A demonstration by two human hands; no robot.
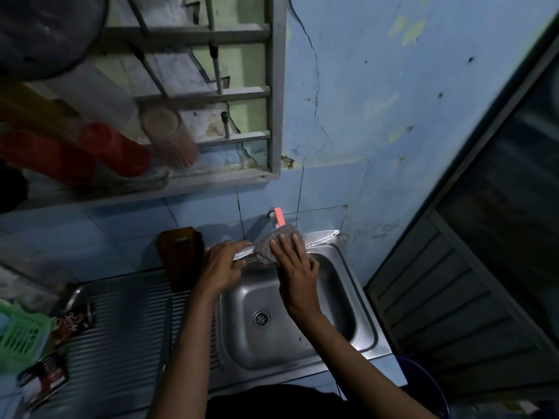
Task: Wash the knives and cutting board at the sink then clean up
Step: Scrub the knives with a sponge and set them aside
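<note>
Over the steel sink (361, 300) my left hand (222, 267) grips the handle end of a large steel knife (322, 236), whose blade points right toward the wall. My right hand (295, 264) holds a grey scrubbing cloth (272, 243) folded over the middle of the blade, fingers on top and thumb below. Behind the cloth stands the tap (277, 217) with an orange-pink lever. No water stream is visible. A dark brown knife block (181, 255) stands just left of my left hand on the sink's back edge.
The ribbed steel draining board (121, 337) lies left of the basin, with dark sachets (75, 320) and a green plastic basket (18, 337) at its left end. A wall rack (211, 98) with red cups hangs above. A dark louvred door (453, 297) stands at right.
</note>
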